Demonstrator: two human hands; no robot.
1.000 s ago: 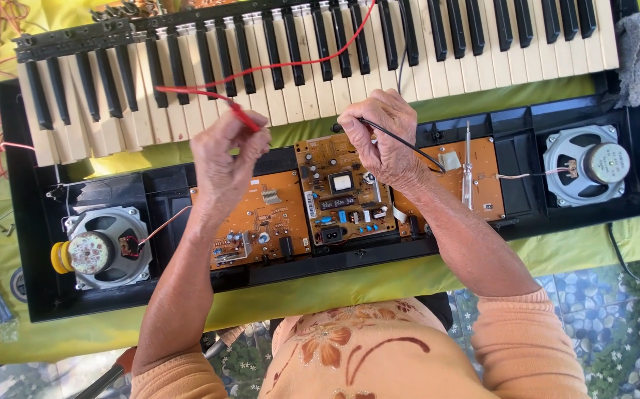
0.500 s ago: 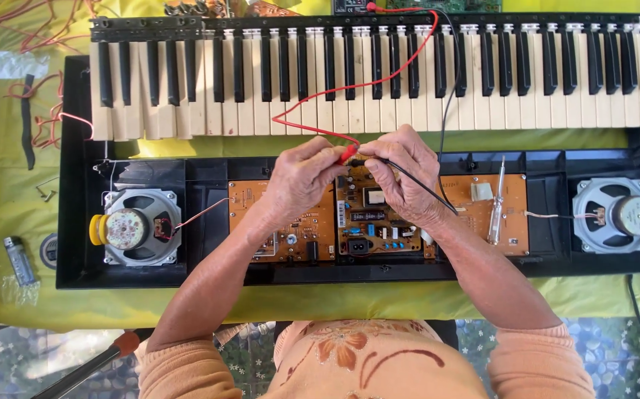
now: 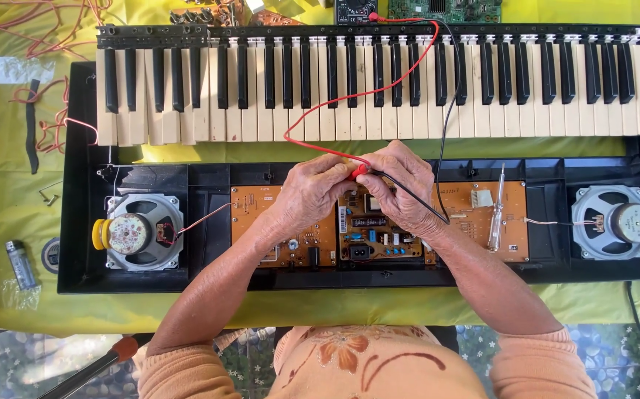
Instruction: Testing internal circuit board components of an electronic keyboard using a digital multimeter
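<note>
An opened electronic keyboard lies on a yellow cloth, its key bed [image 3: 371, 89] above a black case [image 3: 76, 222] holding orange circuit boards [image 3: 508, 222]. My left hand [image 3: 309, 193] grips a red test probe [image 3: 359, 171] over the middle board. Beside it, my right hand [image 3: 401, 188] pinches a black test probe whose black lead [image 3: 427, 207] trails off to the right. Both probe tips are hidden under my fingers. A red lead [image 3: 379, 89] loops across the keys to a meter [image 3: 355, 10] at the top edge.
One speaker [image 3: 139, 230] sits in the left end of the case, another speaker [image 3: 611, 220] in the right. A screwdriver [image 3: 495, 210] rests on the right board. A battery [image 3: 21, 264] and loose red wires [image 3: 39, 125] lie at the left. A green circuit board [image 3: 445, 9] lies beyond the keys.
Both hands have come together over the middle board, and the red probe has dropped from near the keys down onto the board. The view has shifted right.
</note>
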